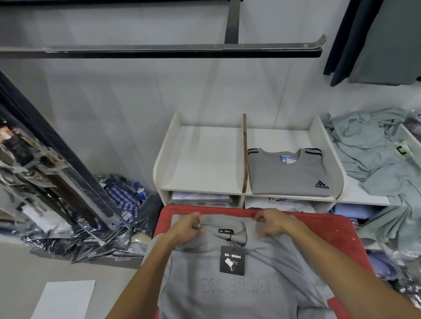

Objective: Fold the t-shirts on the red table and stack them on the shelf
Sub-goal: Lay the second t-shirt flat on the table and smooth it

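one grey t-shirt [239,294] lies front up on the red table [334,228], its hem cut off by the frame's lower edge and its raised chest lettering too faint to read. a black hang tag [232,260] rests on the shirt just below the collar. the left hand [188,228] and right hand [271,223] each pinch the shirt's shoulder line, one either side of the collar, fingers curled into the cloth. just beyond the table stands a white shelf [199,160]; in its right top compartment lies a folded grey shirt [287,174]. right of the shelf, a pile of pale green garments [379,162] sprawls, partly out of frame.
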